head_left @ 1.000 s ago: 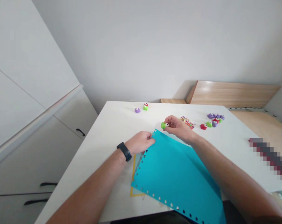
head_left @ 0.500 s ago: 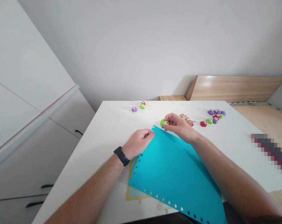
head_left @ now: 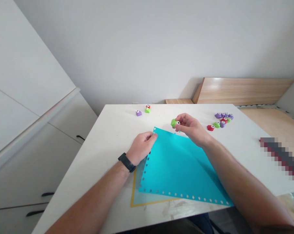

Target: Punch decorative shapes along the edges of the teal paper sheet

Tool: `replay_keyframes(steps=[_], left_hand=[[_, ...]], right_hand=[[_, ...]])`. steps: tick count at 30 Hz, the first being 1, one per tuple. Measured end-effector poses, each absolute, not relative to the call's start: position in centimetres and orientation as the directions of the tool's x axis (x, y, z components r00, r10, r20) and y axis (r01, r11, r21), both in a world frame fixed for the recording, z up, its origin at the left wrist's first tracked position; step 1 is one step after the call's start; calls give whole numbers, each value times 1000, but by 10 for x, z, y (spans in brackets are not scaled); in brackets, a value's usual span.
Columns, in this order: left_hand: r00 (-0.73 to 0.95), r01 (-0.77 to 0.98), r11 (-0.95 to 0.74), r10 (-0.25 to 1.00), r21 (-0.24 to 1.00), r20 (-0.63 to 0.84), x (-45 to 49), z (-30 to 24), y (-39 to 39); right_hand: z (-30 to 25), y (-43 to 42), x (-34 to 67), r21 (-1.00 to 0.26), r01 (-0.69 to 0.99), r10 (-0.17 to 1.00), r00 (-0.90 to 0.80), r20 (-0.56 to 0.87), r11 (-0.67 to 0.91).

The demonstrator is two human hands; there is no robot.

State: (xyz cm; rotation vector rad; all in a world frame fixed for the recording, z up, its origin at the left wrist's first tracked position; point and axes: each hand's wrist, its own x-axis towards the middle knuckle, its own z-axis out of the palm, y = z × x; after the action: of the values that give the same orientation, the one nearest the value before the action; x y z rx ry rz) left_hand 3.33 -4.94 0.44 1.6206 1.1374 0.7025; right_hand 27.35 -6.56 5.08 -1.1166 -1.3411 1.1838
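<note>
A turquoise paper sheet [head_left: 178,165] lies on the white table [head_left: 113,130], with rows of small punched holes along its left and near edges. My left hand [head_left: 142,146], a black watch on its wrist, pinches the sheet's far left corner. My right hand [head_left: 192,128] holds a small green craft punch [head_left: 174,123] just above the sheet's far edge, fingers closed around it.
A purple punch [head_left: 138,113] and a green-and-red pair [head_left: 147,109] sit at the table's far left. A cluster of purple, red and green punches [head_left: 221,120] lies at the far right. A yellow-edged mat [head_left: 137,191] shows under the sheet. White cabinets [head_left: 27,113] stand left.
The sheet has been turned so that its near edge lies almost level. My right hand with the green punch has lifted slightly and shifted right. The view has drifted a little.
</note>
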Motion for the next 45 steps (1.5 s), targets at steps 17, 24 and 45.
replay_keyframes(steps=[17,24,45], left_hand=[[536,369,-143,840,918,-84,37,19,-67],[530,339,-110,843,934,-93,36,14,-71],[535,350,-140,842,926,-75,35,3,-68]], right_hand=[[30,-58,254,-989,127,984,-171,52,75],[18,-62,252,-997,58,968,-251,26,42],[16,-68,253,-990,106,979,-194,68,90]])
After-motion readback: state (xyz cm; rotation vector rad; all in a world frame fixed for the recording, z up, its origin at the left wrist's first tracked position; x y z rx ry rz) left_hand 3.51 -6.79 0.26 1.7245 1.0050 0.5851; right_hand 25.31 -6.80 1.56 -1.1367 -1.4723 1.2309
